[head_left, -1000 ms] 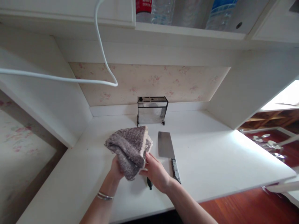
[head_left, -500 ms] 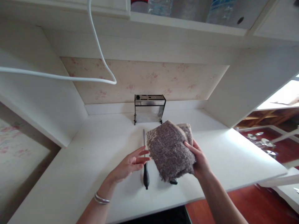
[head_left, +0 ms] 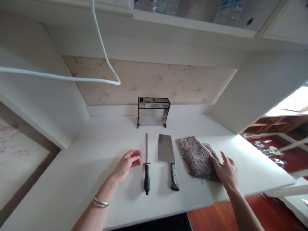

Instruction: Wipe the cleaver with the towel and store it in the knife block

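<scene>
A folded grey-brown towel (head_left: pixel 196 157) lies on the white counter at the right. My right hand (head_left: pixel 226 170) is at its right edge, thumb against the cloth and the other fingers apart, not wrapped round it. Left of the towel lies a cleaver (head_left: pixel 166 149), its broad blade pointing away and its dark handle towards me. Beside that is a sharpening steel (head_left: pixel 147 175) with a black handle and thin rod. My left hand (head_left: pixel 127 165) hovers just left of the steel, fingers curled in towards the thumb, nothing visible in them.
A metal knife block (head_left: pixel 154 110) stands at the back of the counter (head_left: pixel 108 134). A white cable (head_left: pixel 72 78) hangs at upper left. Overhead is a cabinet shelf (head_left: pixel 192 24) with bottles. Side panels enclose the counter, and its front edge drops to a red floor (head_left: pixel 211 215).
My right hand has carried the towel right and down onto the counter and loosened its hold. The cleaver is now uncovered. My left hand has drawn slightly left, its fingers curling.
</scene>
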{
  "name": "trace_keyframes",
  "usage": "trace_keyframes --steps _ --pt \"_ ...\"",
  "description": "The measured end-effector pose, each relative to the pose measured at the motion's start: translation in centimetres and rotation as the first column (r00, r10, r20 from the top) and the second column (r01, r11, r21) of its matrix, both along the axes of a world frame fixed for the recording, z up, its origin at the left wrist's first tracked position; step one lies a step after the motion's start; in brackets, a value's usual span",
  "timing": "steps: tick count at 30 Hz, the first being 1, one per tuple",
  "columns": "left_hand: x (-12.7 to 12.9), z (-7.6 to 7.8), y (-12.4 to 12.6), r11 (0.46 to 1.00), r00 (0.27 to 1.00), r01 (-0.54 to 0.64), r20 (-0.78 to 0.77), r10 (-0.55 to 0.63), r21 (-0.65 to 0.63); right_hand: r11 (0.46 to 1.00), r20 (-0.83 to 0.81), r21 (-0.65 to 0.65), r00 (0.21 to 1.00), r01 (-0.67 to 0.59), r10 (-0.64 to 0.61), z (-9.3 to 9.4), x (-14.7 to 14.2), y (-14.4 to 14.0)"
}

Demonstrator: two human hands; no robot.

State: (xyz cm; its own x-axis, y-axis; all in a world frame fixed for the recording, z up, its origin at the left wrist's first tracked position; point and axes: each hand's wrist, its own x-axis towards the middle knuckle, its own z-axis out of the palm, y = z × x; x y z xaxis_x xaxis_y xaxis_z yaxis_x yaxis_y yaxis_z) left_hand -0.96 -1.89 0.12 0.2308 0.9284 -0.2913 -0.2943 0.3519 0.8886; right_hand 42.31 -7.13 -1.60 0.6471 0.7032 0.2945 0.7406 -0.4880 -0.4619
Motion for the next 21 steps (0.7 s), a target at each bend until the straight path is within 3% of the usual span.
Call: trace_keyframes --steps 3,6,9,12,16,21 --pt "-0.1 -0.2 -0.1 1.0 1.0 0.005 -0.008 -0.005 0.01 0.984 0.097 0.169 0.993 0.05 -0.067 1.2 -2.9 -0.8" --pt "-0.1 -0.3 -0.1 1.0 1.0 -0.005 0.025 0.005 0.008 0.943 -0.112 0.327 0.988 -0.063 0.105 2.1 -6.9 -1.2" --pt "-0.1 -0.4 0.0 1.0 0.995 -0.029 0.093 0.029 0.009 0.9 -0.44 0.383 0.815 -0.21 0.378 1.5 -11.2 -1.5" --pt "0.0 -0.7 0.1 0.999 0.991 -0.048 0.124 0.047 0.004 0.87 -0.51 0.398 0.718 -0.29 0.473 -0.1 -14.4 -1.8" --pt "0.0 -0.8 0.2 0.999 0.993 -0.037 0.111 0.038 -0.006 0.862 -0.455 0.382 0.744 -0.333 0.489 -1.6 -15.9 -2.2" --pt "0.1 -0.9 0.4 0.999 0.998 -0.043 0.054 0.042 0.007 0.854 -0.54 0.327 0.662 -0.404 0.52 -1.7 -15.5 -1.2"
